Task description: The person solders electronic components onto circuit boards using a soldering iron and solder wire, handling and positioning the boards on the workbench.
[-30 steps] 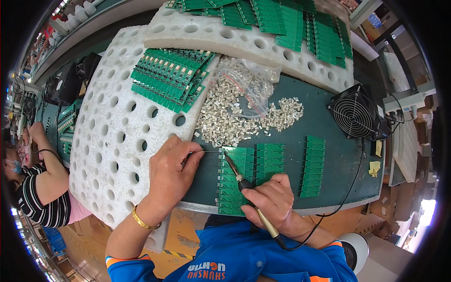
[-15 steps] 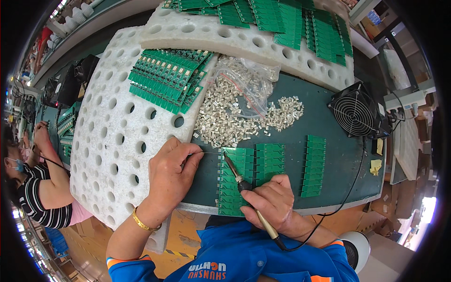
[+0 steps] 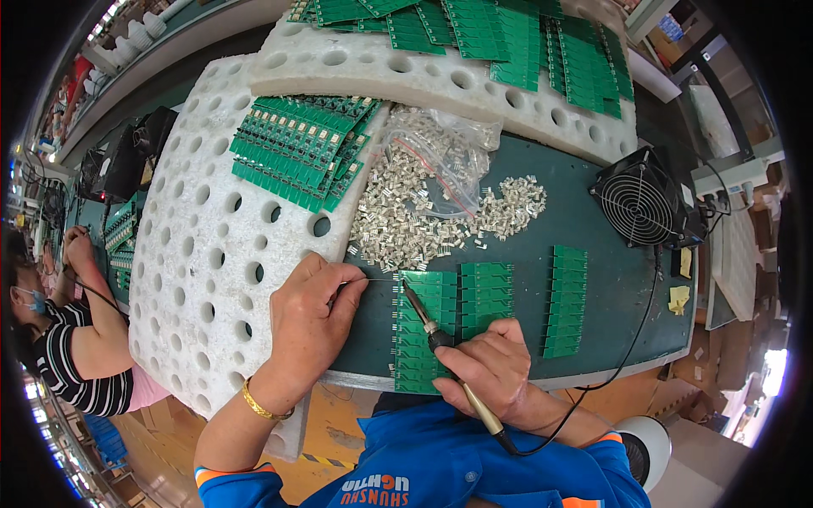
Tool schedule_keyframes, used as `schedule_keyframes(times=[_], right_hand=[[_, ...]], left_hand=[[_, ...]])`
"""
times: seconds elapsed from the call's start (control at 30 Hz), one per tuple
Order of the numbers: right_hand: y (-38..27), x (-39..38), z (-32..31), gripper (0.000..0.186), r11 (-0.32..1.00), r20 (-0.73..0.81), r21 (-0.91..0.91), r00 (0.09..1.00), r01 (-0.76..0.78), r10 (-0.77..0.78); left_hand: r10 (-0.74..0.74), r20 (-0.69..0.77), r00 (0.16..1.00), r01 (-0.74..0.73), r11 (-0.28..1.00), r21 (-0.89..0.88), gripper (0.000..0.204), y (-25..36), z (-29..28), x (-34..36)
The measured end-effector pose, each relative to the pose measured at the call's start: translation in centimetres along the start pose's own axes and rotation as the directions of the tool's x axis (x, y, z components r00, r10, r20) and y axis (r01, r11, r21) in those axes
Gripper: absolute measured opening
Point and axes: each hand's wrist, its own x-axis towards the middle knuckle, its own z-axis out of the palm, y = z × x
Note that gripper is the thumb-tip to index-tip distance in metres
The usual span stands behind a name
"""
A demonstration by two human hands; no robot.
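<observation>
My right hand (image 3: 491,368) is closed round the handle of a soldering iron (image 3: 483,408), whose tip meets the upper left corner of a green circuit board panel (image 3: 421,360). Pinched between thumb and forefinger of my left hand (image 3: 309,317) is a thin solder wire (image 3: 381,279), reaching right to the iron's tip. Small white connectors line that panel's left edge. To its right lie a second green panel (image 3: 487,288) and, past a gap, a third panel (image 3: 566,305). Just beyond them spreads a heap of small white pin connectors (image 3: 398,229), partly under a clear plastic bag (image 3: 453,165).
A holed white foam board (image 3: 190,254) on the left bears stacked circuit boards (image 3: 292,148). Another foam slab (image 3: 373,72) at the back carries more green panels (image 3: 517,51). A black fan (image 3: 637,201) stands right, its cable near my right arm. A co-worker (image 3: 85,339) sits at left.
The iron's tip and the solder wire sit very slightly lower along the panel's left edge. The whole view has shifted a little; both hands keep their grip.
</observation>
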Motion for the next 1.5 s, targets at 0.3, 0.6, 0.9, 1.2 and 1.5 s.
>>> schedule_keyframes(times=[0.3, 0.6, 0.9, 1.2, 1.5], right_hand=[[0.0, -0.2, 0.1, 0.033, 1.000, 0.007, -0.024, 1.000, -0.011, 0.011], [0.0, -0.2, 0.0, 0.032, 1.000, 0.003, 0.000, 1.000, -0.018, 0.018], [0.1, 0.1, -0.8, 0.035, 0.999, -0.043, 0.043, 0.999, -0.029, 0.031], [0.3, 0.1, -1.1, 0.033, 0.995, -0.067, 0.083, 0.996, -0.055, 0.060], [0.5, 0.6, -1.1, 0.034, 0.992, -0.049, 0.107, 0.996, -0.072, 0.077]], left_hand=[[0.012, -0.004, 1.000, -0.012, 1.000, 0.007, 0.011, -0.2, 0.1, 0.0], [0.014, 0.002, 1.000, -0.014, 1.000, -0.012, 0.010, -0.2, 0.0, 0.1], [-0.020, 0.015, 1.000, 0.020, 0.998, -0.055, 0.010, 0.0, -0.3, 0.1], [-0.037, 0.043, 0.998, 0.039, 0.997, -0.063, 0.010, -0.1, -0.9, -0.2], [-0.088, 0.071, 0.994, 0.093, 0.993, -0.074, 0.011, 0.2, -1.2, -0.1]])
